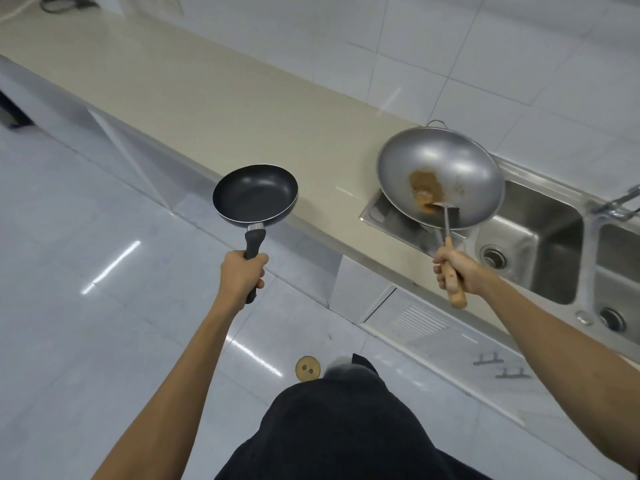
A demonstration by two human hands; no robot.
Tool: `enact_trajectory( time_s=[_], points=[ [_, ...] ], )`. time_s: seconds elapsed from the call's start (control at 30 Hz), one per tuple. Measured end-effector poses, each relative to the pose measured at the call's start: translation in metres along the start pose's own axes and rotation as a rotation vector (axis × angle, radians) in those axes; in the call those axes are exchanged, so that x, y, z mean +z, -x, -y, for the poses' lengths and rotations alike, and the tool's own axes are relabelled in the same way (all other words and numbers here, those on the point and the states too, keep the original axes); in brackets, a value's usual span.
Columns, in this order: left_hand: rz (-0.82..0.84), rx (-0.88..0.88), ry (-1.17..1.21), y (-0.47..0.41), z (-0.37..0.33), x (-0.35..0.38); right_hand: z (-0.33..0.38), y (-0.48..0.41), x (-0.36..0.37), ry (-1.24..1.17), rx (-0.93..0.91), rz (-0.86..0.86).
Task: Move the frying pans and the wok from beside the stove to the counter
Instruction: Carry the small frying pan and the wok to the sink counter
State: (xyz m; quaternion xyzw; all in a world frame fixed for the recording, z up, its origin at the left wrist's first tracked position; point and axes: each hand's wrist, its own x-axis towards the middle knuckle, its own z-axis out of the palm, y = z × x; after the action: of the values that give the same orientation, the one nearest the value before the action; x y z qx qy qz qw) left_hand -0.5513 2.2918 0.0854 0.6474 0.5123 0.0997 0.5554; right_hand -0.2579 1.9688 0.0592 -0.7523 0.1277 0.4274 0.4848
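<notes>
My left hand (242,275) grips the black handle of a small black frying pan (255,194), held level in the air at the front edge of the beige counter (194,98). My right hand (457,271) is closed on the wooden handle of a large grey metal wok (440,174). The wok hangs tilted above the counter's right end and the left corner of the steel sink (540,237). A brown rusty patch marks the wok's inside. Its small loop handle sticks out at the far rim.
The long beige counter runs from far left to the sink along a white tiled wall (485,46). A double steel sink with a tap (616,202) lies at the right. Below are white cabinet fronts, a glossy tiled floor and a round floor drain (307,368).
</notes>
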Motion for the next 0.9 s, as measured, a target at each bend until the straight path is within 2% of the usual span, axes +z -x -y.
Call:
enact_trajectory(
  time_s=[0.33,0.6,0.9],
  points=[
    [0.066,0.023,-0.081,-0.047,-0.010,0.007,0.000,-0.017,0.017,0.149,-0.026,-0.133],
    [0.126,0.095,-0.157,-0.122,-0.049,0.025,0.003,-0.041,0.037,0.199,-0.032,-0.319],
    [0.189,0.108,-0.233,-0.208,-0.091,0.060,0.014,-0.063,0.055,0.229,-0.022,-0.413]
  ],
)
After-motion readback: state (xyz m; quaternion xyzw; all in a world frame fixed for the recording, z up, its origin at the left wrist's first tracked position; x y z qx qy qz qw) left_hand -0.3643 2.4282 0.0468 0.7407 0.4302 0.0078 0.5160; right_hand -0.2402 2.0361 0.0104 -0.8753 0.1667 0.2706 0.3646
